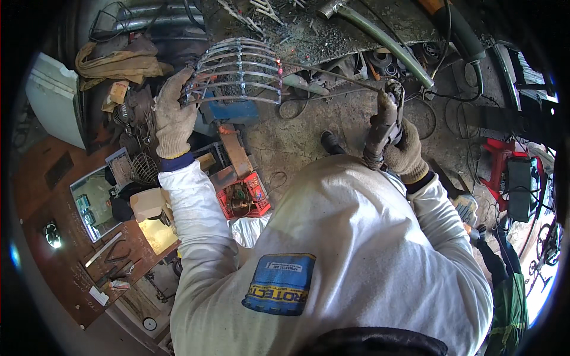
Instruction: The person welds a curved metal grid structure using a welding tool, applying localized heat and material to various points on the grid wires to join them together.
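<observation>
A curved grille of bent metal bars (240, 64) stands over the far worktop's edge, left of the middle. My left hand (173, 115), in a knitted work glove, grips its left side. In a matching glove, my right hand (408, 151) is closed around a welding electrode holder (379, 132). From the holder's jaws a thin welding rod (335, 74) stretches leftward to the grille's right side. Reddish glowing spots show on the bars near the rod's tip. The fingers of my right hand are partly hidden by the holder.
Grit covers the dark worktop (309, 37); a T-shaped metal pipe (386, 43) overhangs it. A red crate (262, 204) stands below the grille, near a brown wooden board (44, 196). Cables (436, 121) trail at right, by a red stand (494, 172). Another person (509, 296) is at lower right.
</observation>
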A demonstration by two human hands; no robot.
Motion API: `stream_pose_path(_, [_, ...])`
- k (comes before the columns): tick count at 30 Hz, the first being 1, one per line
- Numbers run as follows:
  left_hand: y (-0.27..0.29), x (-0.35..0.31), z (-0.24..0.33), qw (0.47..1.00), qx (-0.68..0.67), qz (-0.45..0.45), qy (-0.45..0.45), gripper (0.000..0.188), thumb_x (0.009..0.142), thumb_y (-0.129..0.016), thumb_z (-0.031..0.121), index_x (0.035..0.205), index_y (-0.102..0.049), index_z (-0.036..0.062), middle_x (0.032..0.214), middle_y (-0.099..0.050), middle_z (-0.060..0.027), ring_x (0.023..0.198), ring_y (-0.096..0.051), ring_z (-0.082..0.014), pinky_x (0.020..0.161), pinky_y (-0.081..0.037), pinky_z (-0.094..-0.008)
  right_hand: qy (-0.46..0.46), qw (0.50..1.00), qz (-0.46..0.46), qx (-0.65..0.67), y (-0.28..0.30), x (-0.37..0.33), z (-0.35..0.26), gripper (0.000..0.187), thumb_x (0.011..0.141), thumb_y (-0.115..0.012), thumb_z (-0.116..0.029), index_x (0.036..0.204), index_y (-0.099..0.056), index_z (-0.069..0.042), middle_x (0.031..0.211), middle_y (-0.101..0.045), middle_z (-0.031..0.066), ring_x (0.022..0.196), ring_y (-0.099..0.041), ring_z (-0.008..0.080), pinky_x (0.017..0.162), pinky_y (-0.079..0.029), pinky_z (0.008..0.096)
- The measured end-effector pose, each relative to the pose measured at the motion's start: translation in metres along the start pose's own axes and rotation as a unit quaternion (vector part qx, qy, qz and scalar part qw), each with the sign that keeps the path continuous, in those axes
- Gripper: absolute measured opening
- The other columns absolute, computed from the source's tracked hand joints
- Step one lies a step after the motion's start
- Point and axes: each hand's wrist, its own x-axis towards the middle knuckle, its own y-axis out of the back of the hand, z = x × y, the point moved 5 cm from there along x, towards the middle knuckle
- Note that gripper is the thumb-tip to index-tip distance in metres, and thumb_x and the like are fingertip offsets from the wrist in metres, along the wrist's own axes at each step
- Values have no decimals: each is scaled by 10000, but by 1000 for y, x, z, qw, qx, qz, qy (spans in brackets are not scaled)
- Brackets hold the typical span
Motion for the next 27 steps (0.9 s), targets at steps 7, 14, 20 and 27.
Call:
stream_pose_path(7, [4,-2,-4,993,-92,-22,64,393,800,-639,-47,1179,-630,55,1169,-657,-134,1082,-635,-245,950,-495,-335,-84,994,-43,48,-8,2,3,358,791,-720,-276,981,-569,-13,765,-641,55,655,-645,133,566,-520,287])
stream_pose_path(14, [-12,-9,-27,965,-261,23,28,312,877,-617,29,1188,-611,59,1140,-655,-106,1004,-650,-203,865,-516,-308,-24,950,-127,283,-23,8,-27,180,863,-615,-85,991,-569,34,754,-605,76,622,-598,135,522,-489,278])
stream_pose_path(20, [-3,2,-8,987,-160,-17,2,322,831,-652,69,1153,-638,62,1136,-651,-149,998,-653,-295,864,-527,-355,9,995,-55,86,-6,2,-3,285,810,-640,-180,1001,-585,25,786,-658,61,674,-622,118,611,-514,268])
stream_pose_path(27, [-1,-1,1,999,-20,-4,50,443,830,-601,-37,1259,-617,70,1205,-651,-133,1088,-638,-237,934,-512,-362,-30,997,9,76,3,-5,12,360,812,-636,-169,1110,-603,31,892,-685,80,816,-650,135,739,-520,299])
